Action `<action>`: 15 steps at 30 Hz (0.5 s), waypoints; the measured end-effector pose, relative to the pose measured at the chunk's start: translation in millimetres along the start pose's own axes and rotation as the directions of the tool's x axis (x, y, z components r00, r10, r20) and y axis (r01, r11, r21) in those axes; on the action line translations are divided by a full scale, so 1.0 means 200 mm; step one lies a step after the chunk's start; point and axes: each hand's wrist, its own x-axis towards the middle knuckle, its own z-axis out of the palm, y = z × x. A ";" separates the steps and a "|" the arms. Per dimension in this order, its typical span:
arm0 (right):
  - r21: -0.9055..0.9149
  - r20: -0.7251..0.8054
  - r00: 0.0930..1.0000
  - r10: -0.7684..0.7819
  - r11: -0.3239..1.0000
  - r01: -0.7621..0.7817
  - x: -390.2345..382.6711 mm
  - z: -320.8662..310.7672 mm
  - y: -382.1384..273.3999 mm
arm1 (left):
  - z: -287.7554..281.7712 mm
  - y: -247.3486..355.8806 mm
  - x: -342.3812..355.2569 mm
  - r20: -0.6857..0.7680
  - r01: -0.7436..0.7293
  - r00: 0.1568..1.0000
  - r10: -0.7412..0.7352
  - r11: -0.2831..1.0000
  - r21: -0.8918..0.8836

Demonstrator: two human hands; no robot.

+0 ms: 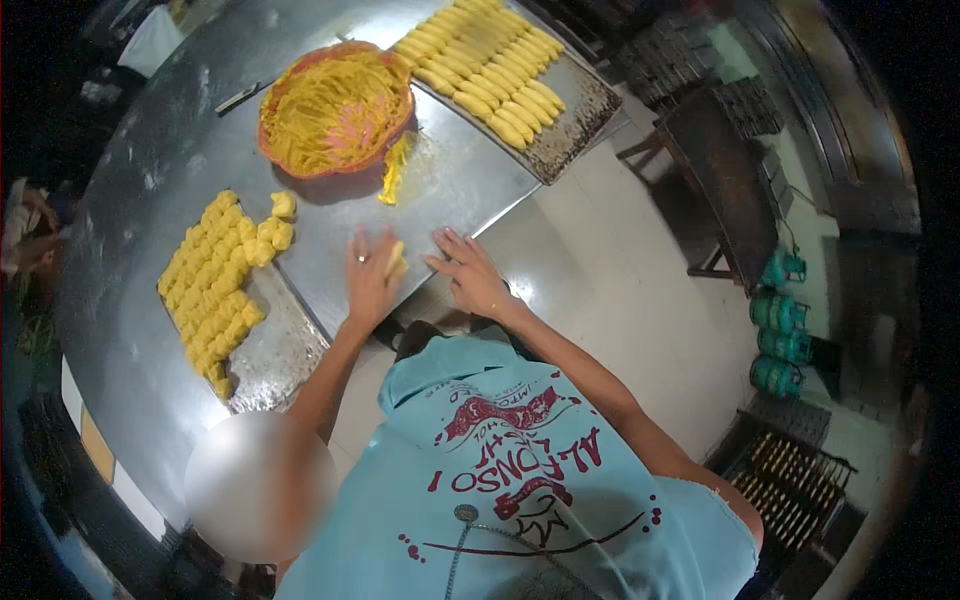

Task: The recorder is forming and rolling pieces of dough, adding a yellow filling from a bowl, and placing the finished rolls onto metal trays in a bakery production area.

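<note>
My left hand (372,280), with a ring on one finger, lies over the steel table near its front edge, fingers stretched out and a little blurred. Against its thumb side is a small yellow dough piece (397,261); whether the hand presses on it I cannot tell. My right hand (468,274) rests at the table edge just right of the dough, fingers apart and holding nothing. Left of my hands, yellow dough balls (215,285) sit in rows on a worn metal tray (285,345). Ahead stands an orange bowl (400,125) with yellow filling (325,105) inside.
Shaped yellow dough rolls (490,70) line a baking tray (580,115) at the far right of the steel table (460,185). A yellow smear (393,172) lies beside the bowl, and a knife-like tool (240,98) behind it. Green gas cylinders (778,315) stand right.
</note>
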 end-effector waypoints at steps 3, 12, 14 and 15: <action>0.066 -0.001 1.000 -0.020 0.998 0.020 -0.04 0.01 0.05 | -0.05 0.08 0.02 -0.143 0.177 0.973 -0.180 0.984 -0.030; 0.866 0.317 0.764 0.562 0.157 -0.475 0.08 -0.04 -0.20 | -0.10 0.43 -0.04 0.078 0.531 0.725 -0.684 0.485 -0.695; 0.880 0.440 0.702 0.560 -0.117 -0.459 0.15 0.02 -0.24 | -0.16 0.41 -0.02 -0.025 0.469 0.768 -0.640 0.589 -0.658; 0.874 0.448 0.723 0.525 -0.085 -0.479 0.18 0.08 -0.20 | -0.20 0.37 -0.02 -0.102 0.385 0.830 -0.549 0.695 -0.607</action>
